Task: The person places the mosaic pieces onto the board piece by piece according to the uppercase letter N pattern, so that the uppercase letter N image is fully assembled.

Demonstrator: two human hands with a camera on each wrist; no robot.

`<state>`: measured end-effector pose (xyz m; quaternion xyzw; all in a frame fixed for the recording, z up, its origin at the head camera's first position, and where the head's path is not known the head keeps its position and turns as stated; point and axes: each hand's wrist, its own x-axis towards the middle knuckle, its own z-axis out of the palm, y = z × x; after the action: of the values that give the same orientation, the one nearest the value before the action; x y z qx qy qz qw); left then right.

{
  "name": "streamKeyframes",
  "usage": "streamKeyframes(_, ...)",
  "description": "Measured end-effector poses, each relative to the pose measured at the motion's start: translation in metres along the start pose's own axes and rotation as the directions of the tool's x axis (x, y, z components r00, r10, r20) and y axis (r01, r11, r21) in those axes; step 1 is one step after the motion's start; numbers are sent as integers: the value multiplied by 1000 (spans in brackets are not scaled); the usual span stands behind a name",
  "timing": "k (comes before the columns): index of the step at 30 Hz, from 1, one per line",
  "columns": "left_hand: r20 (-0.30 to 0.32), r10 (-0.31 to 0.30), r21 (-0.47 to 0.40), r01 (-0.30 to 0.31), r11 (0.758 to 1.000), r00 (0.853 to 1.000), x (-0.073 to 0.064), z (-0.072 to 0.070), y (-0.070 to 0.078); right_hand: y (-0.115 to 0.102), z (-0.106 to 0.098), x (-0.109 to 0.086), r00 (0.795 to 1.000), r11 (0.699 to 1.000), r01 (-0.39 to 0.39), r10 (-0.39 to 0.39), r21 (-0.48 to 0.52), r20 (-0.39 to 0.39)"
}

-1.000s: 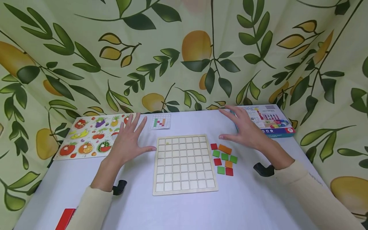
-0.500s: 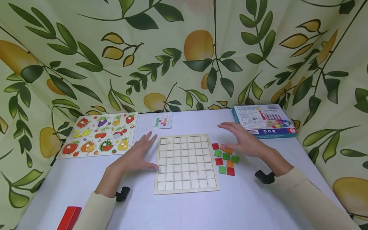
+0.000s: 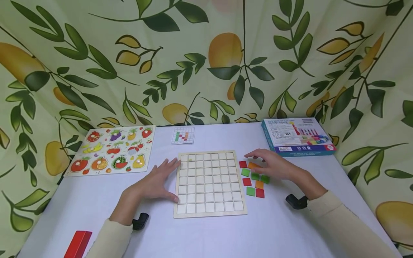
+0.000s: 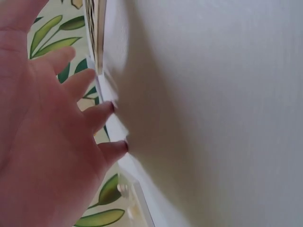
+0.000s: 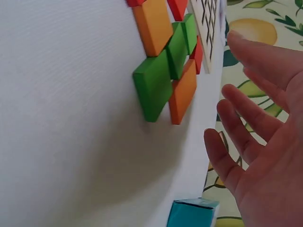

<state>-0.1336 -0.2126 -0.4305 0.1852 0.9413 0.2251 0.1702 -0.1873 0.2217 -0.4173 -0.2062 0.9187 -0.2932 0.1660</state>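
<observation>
A pale wooden grid board (image 3: pixel 210 216) lies flat on the white table. My left hand (image 3: pixel 153 184) is spread at its left side, thumb and fingertips by the edge; whether they touch it I cannot tell. Just right of the board are several flat red, green and orange tiles, among them a red tile (image 3: pixel 246 182) and a green tile (image 3: pixel 250 191). Over the far tiles hovers my right hand (image 3: pixel 275 165), fingers loosely bent and nothing held, partly covering an orange tile (image 3: pixel 252 165). In the right wrist view, its fingers stay apart from a green tile (image 5: pixel 154 87).
A small pattern card (image 3: pixel 183 135) lies behind the board. At back left is a fruit puzzle board (image 3: pixel 108 157); at back right, a boxed set (image 3: pixel 298 138). A red block (image 3: pixel 77 244) sits at front left. A leaf-print curtain (image 3: pixel 193 71) hangs behind the table.
Both hands have come lower and nearer the person: the left along the board's left edge, the right from beside the box to over the tiles. The tiles and board look unmoved.
</observation>
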Motion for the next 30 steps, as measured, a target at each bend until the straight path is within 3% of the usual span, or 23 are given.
streamKeyframes(13, 31, -27, 74, 25, 997, 999, 0, 4, 7, 15, 7, 3, 999, 998, 51, -51, 41, 5)
streamKeyframes(20, 37, -30, 86, 27, 996, 999, 1, 3, 10, 19, 7, 9, 999, 999, 47, -47, -7, -22)
streamKeyframes(30, 47, -45, 93, 41, 995, 998, 1, 2, 11, 19, 7, 14, 1000, 1000, 20, -19, 19, -13)
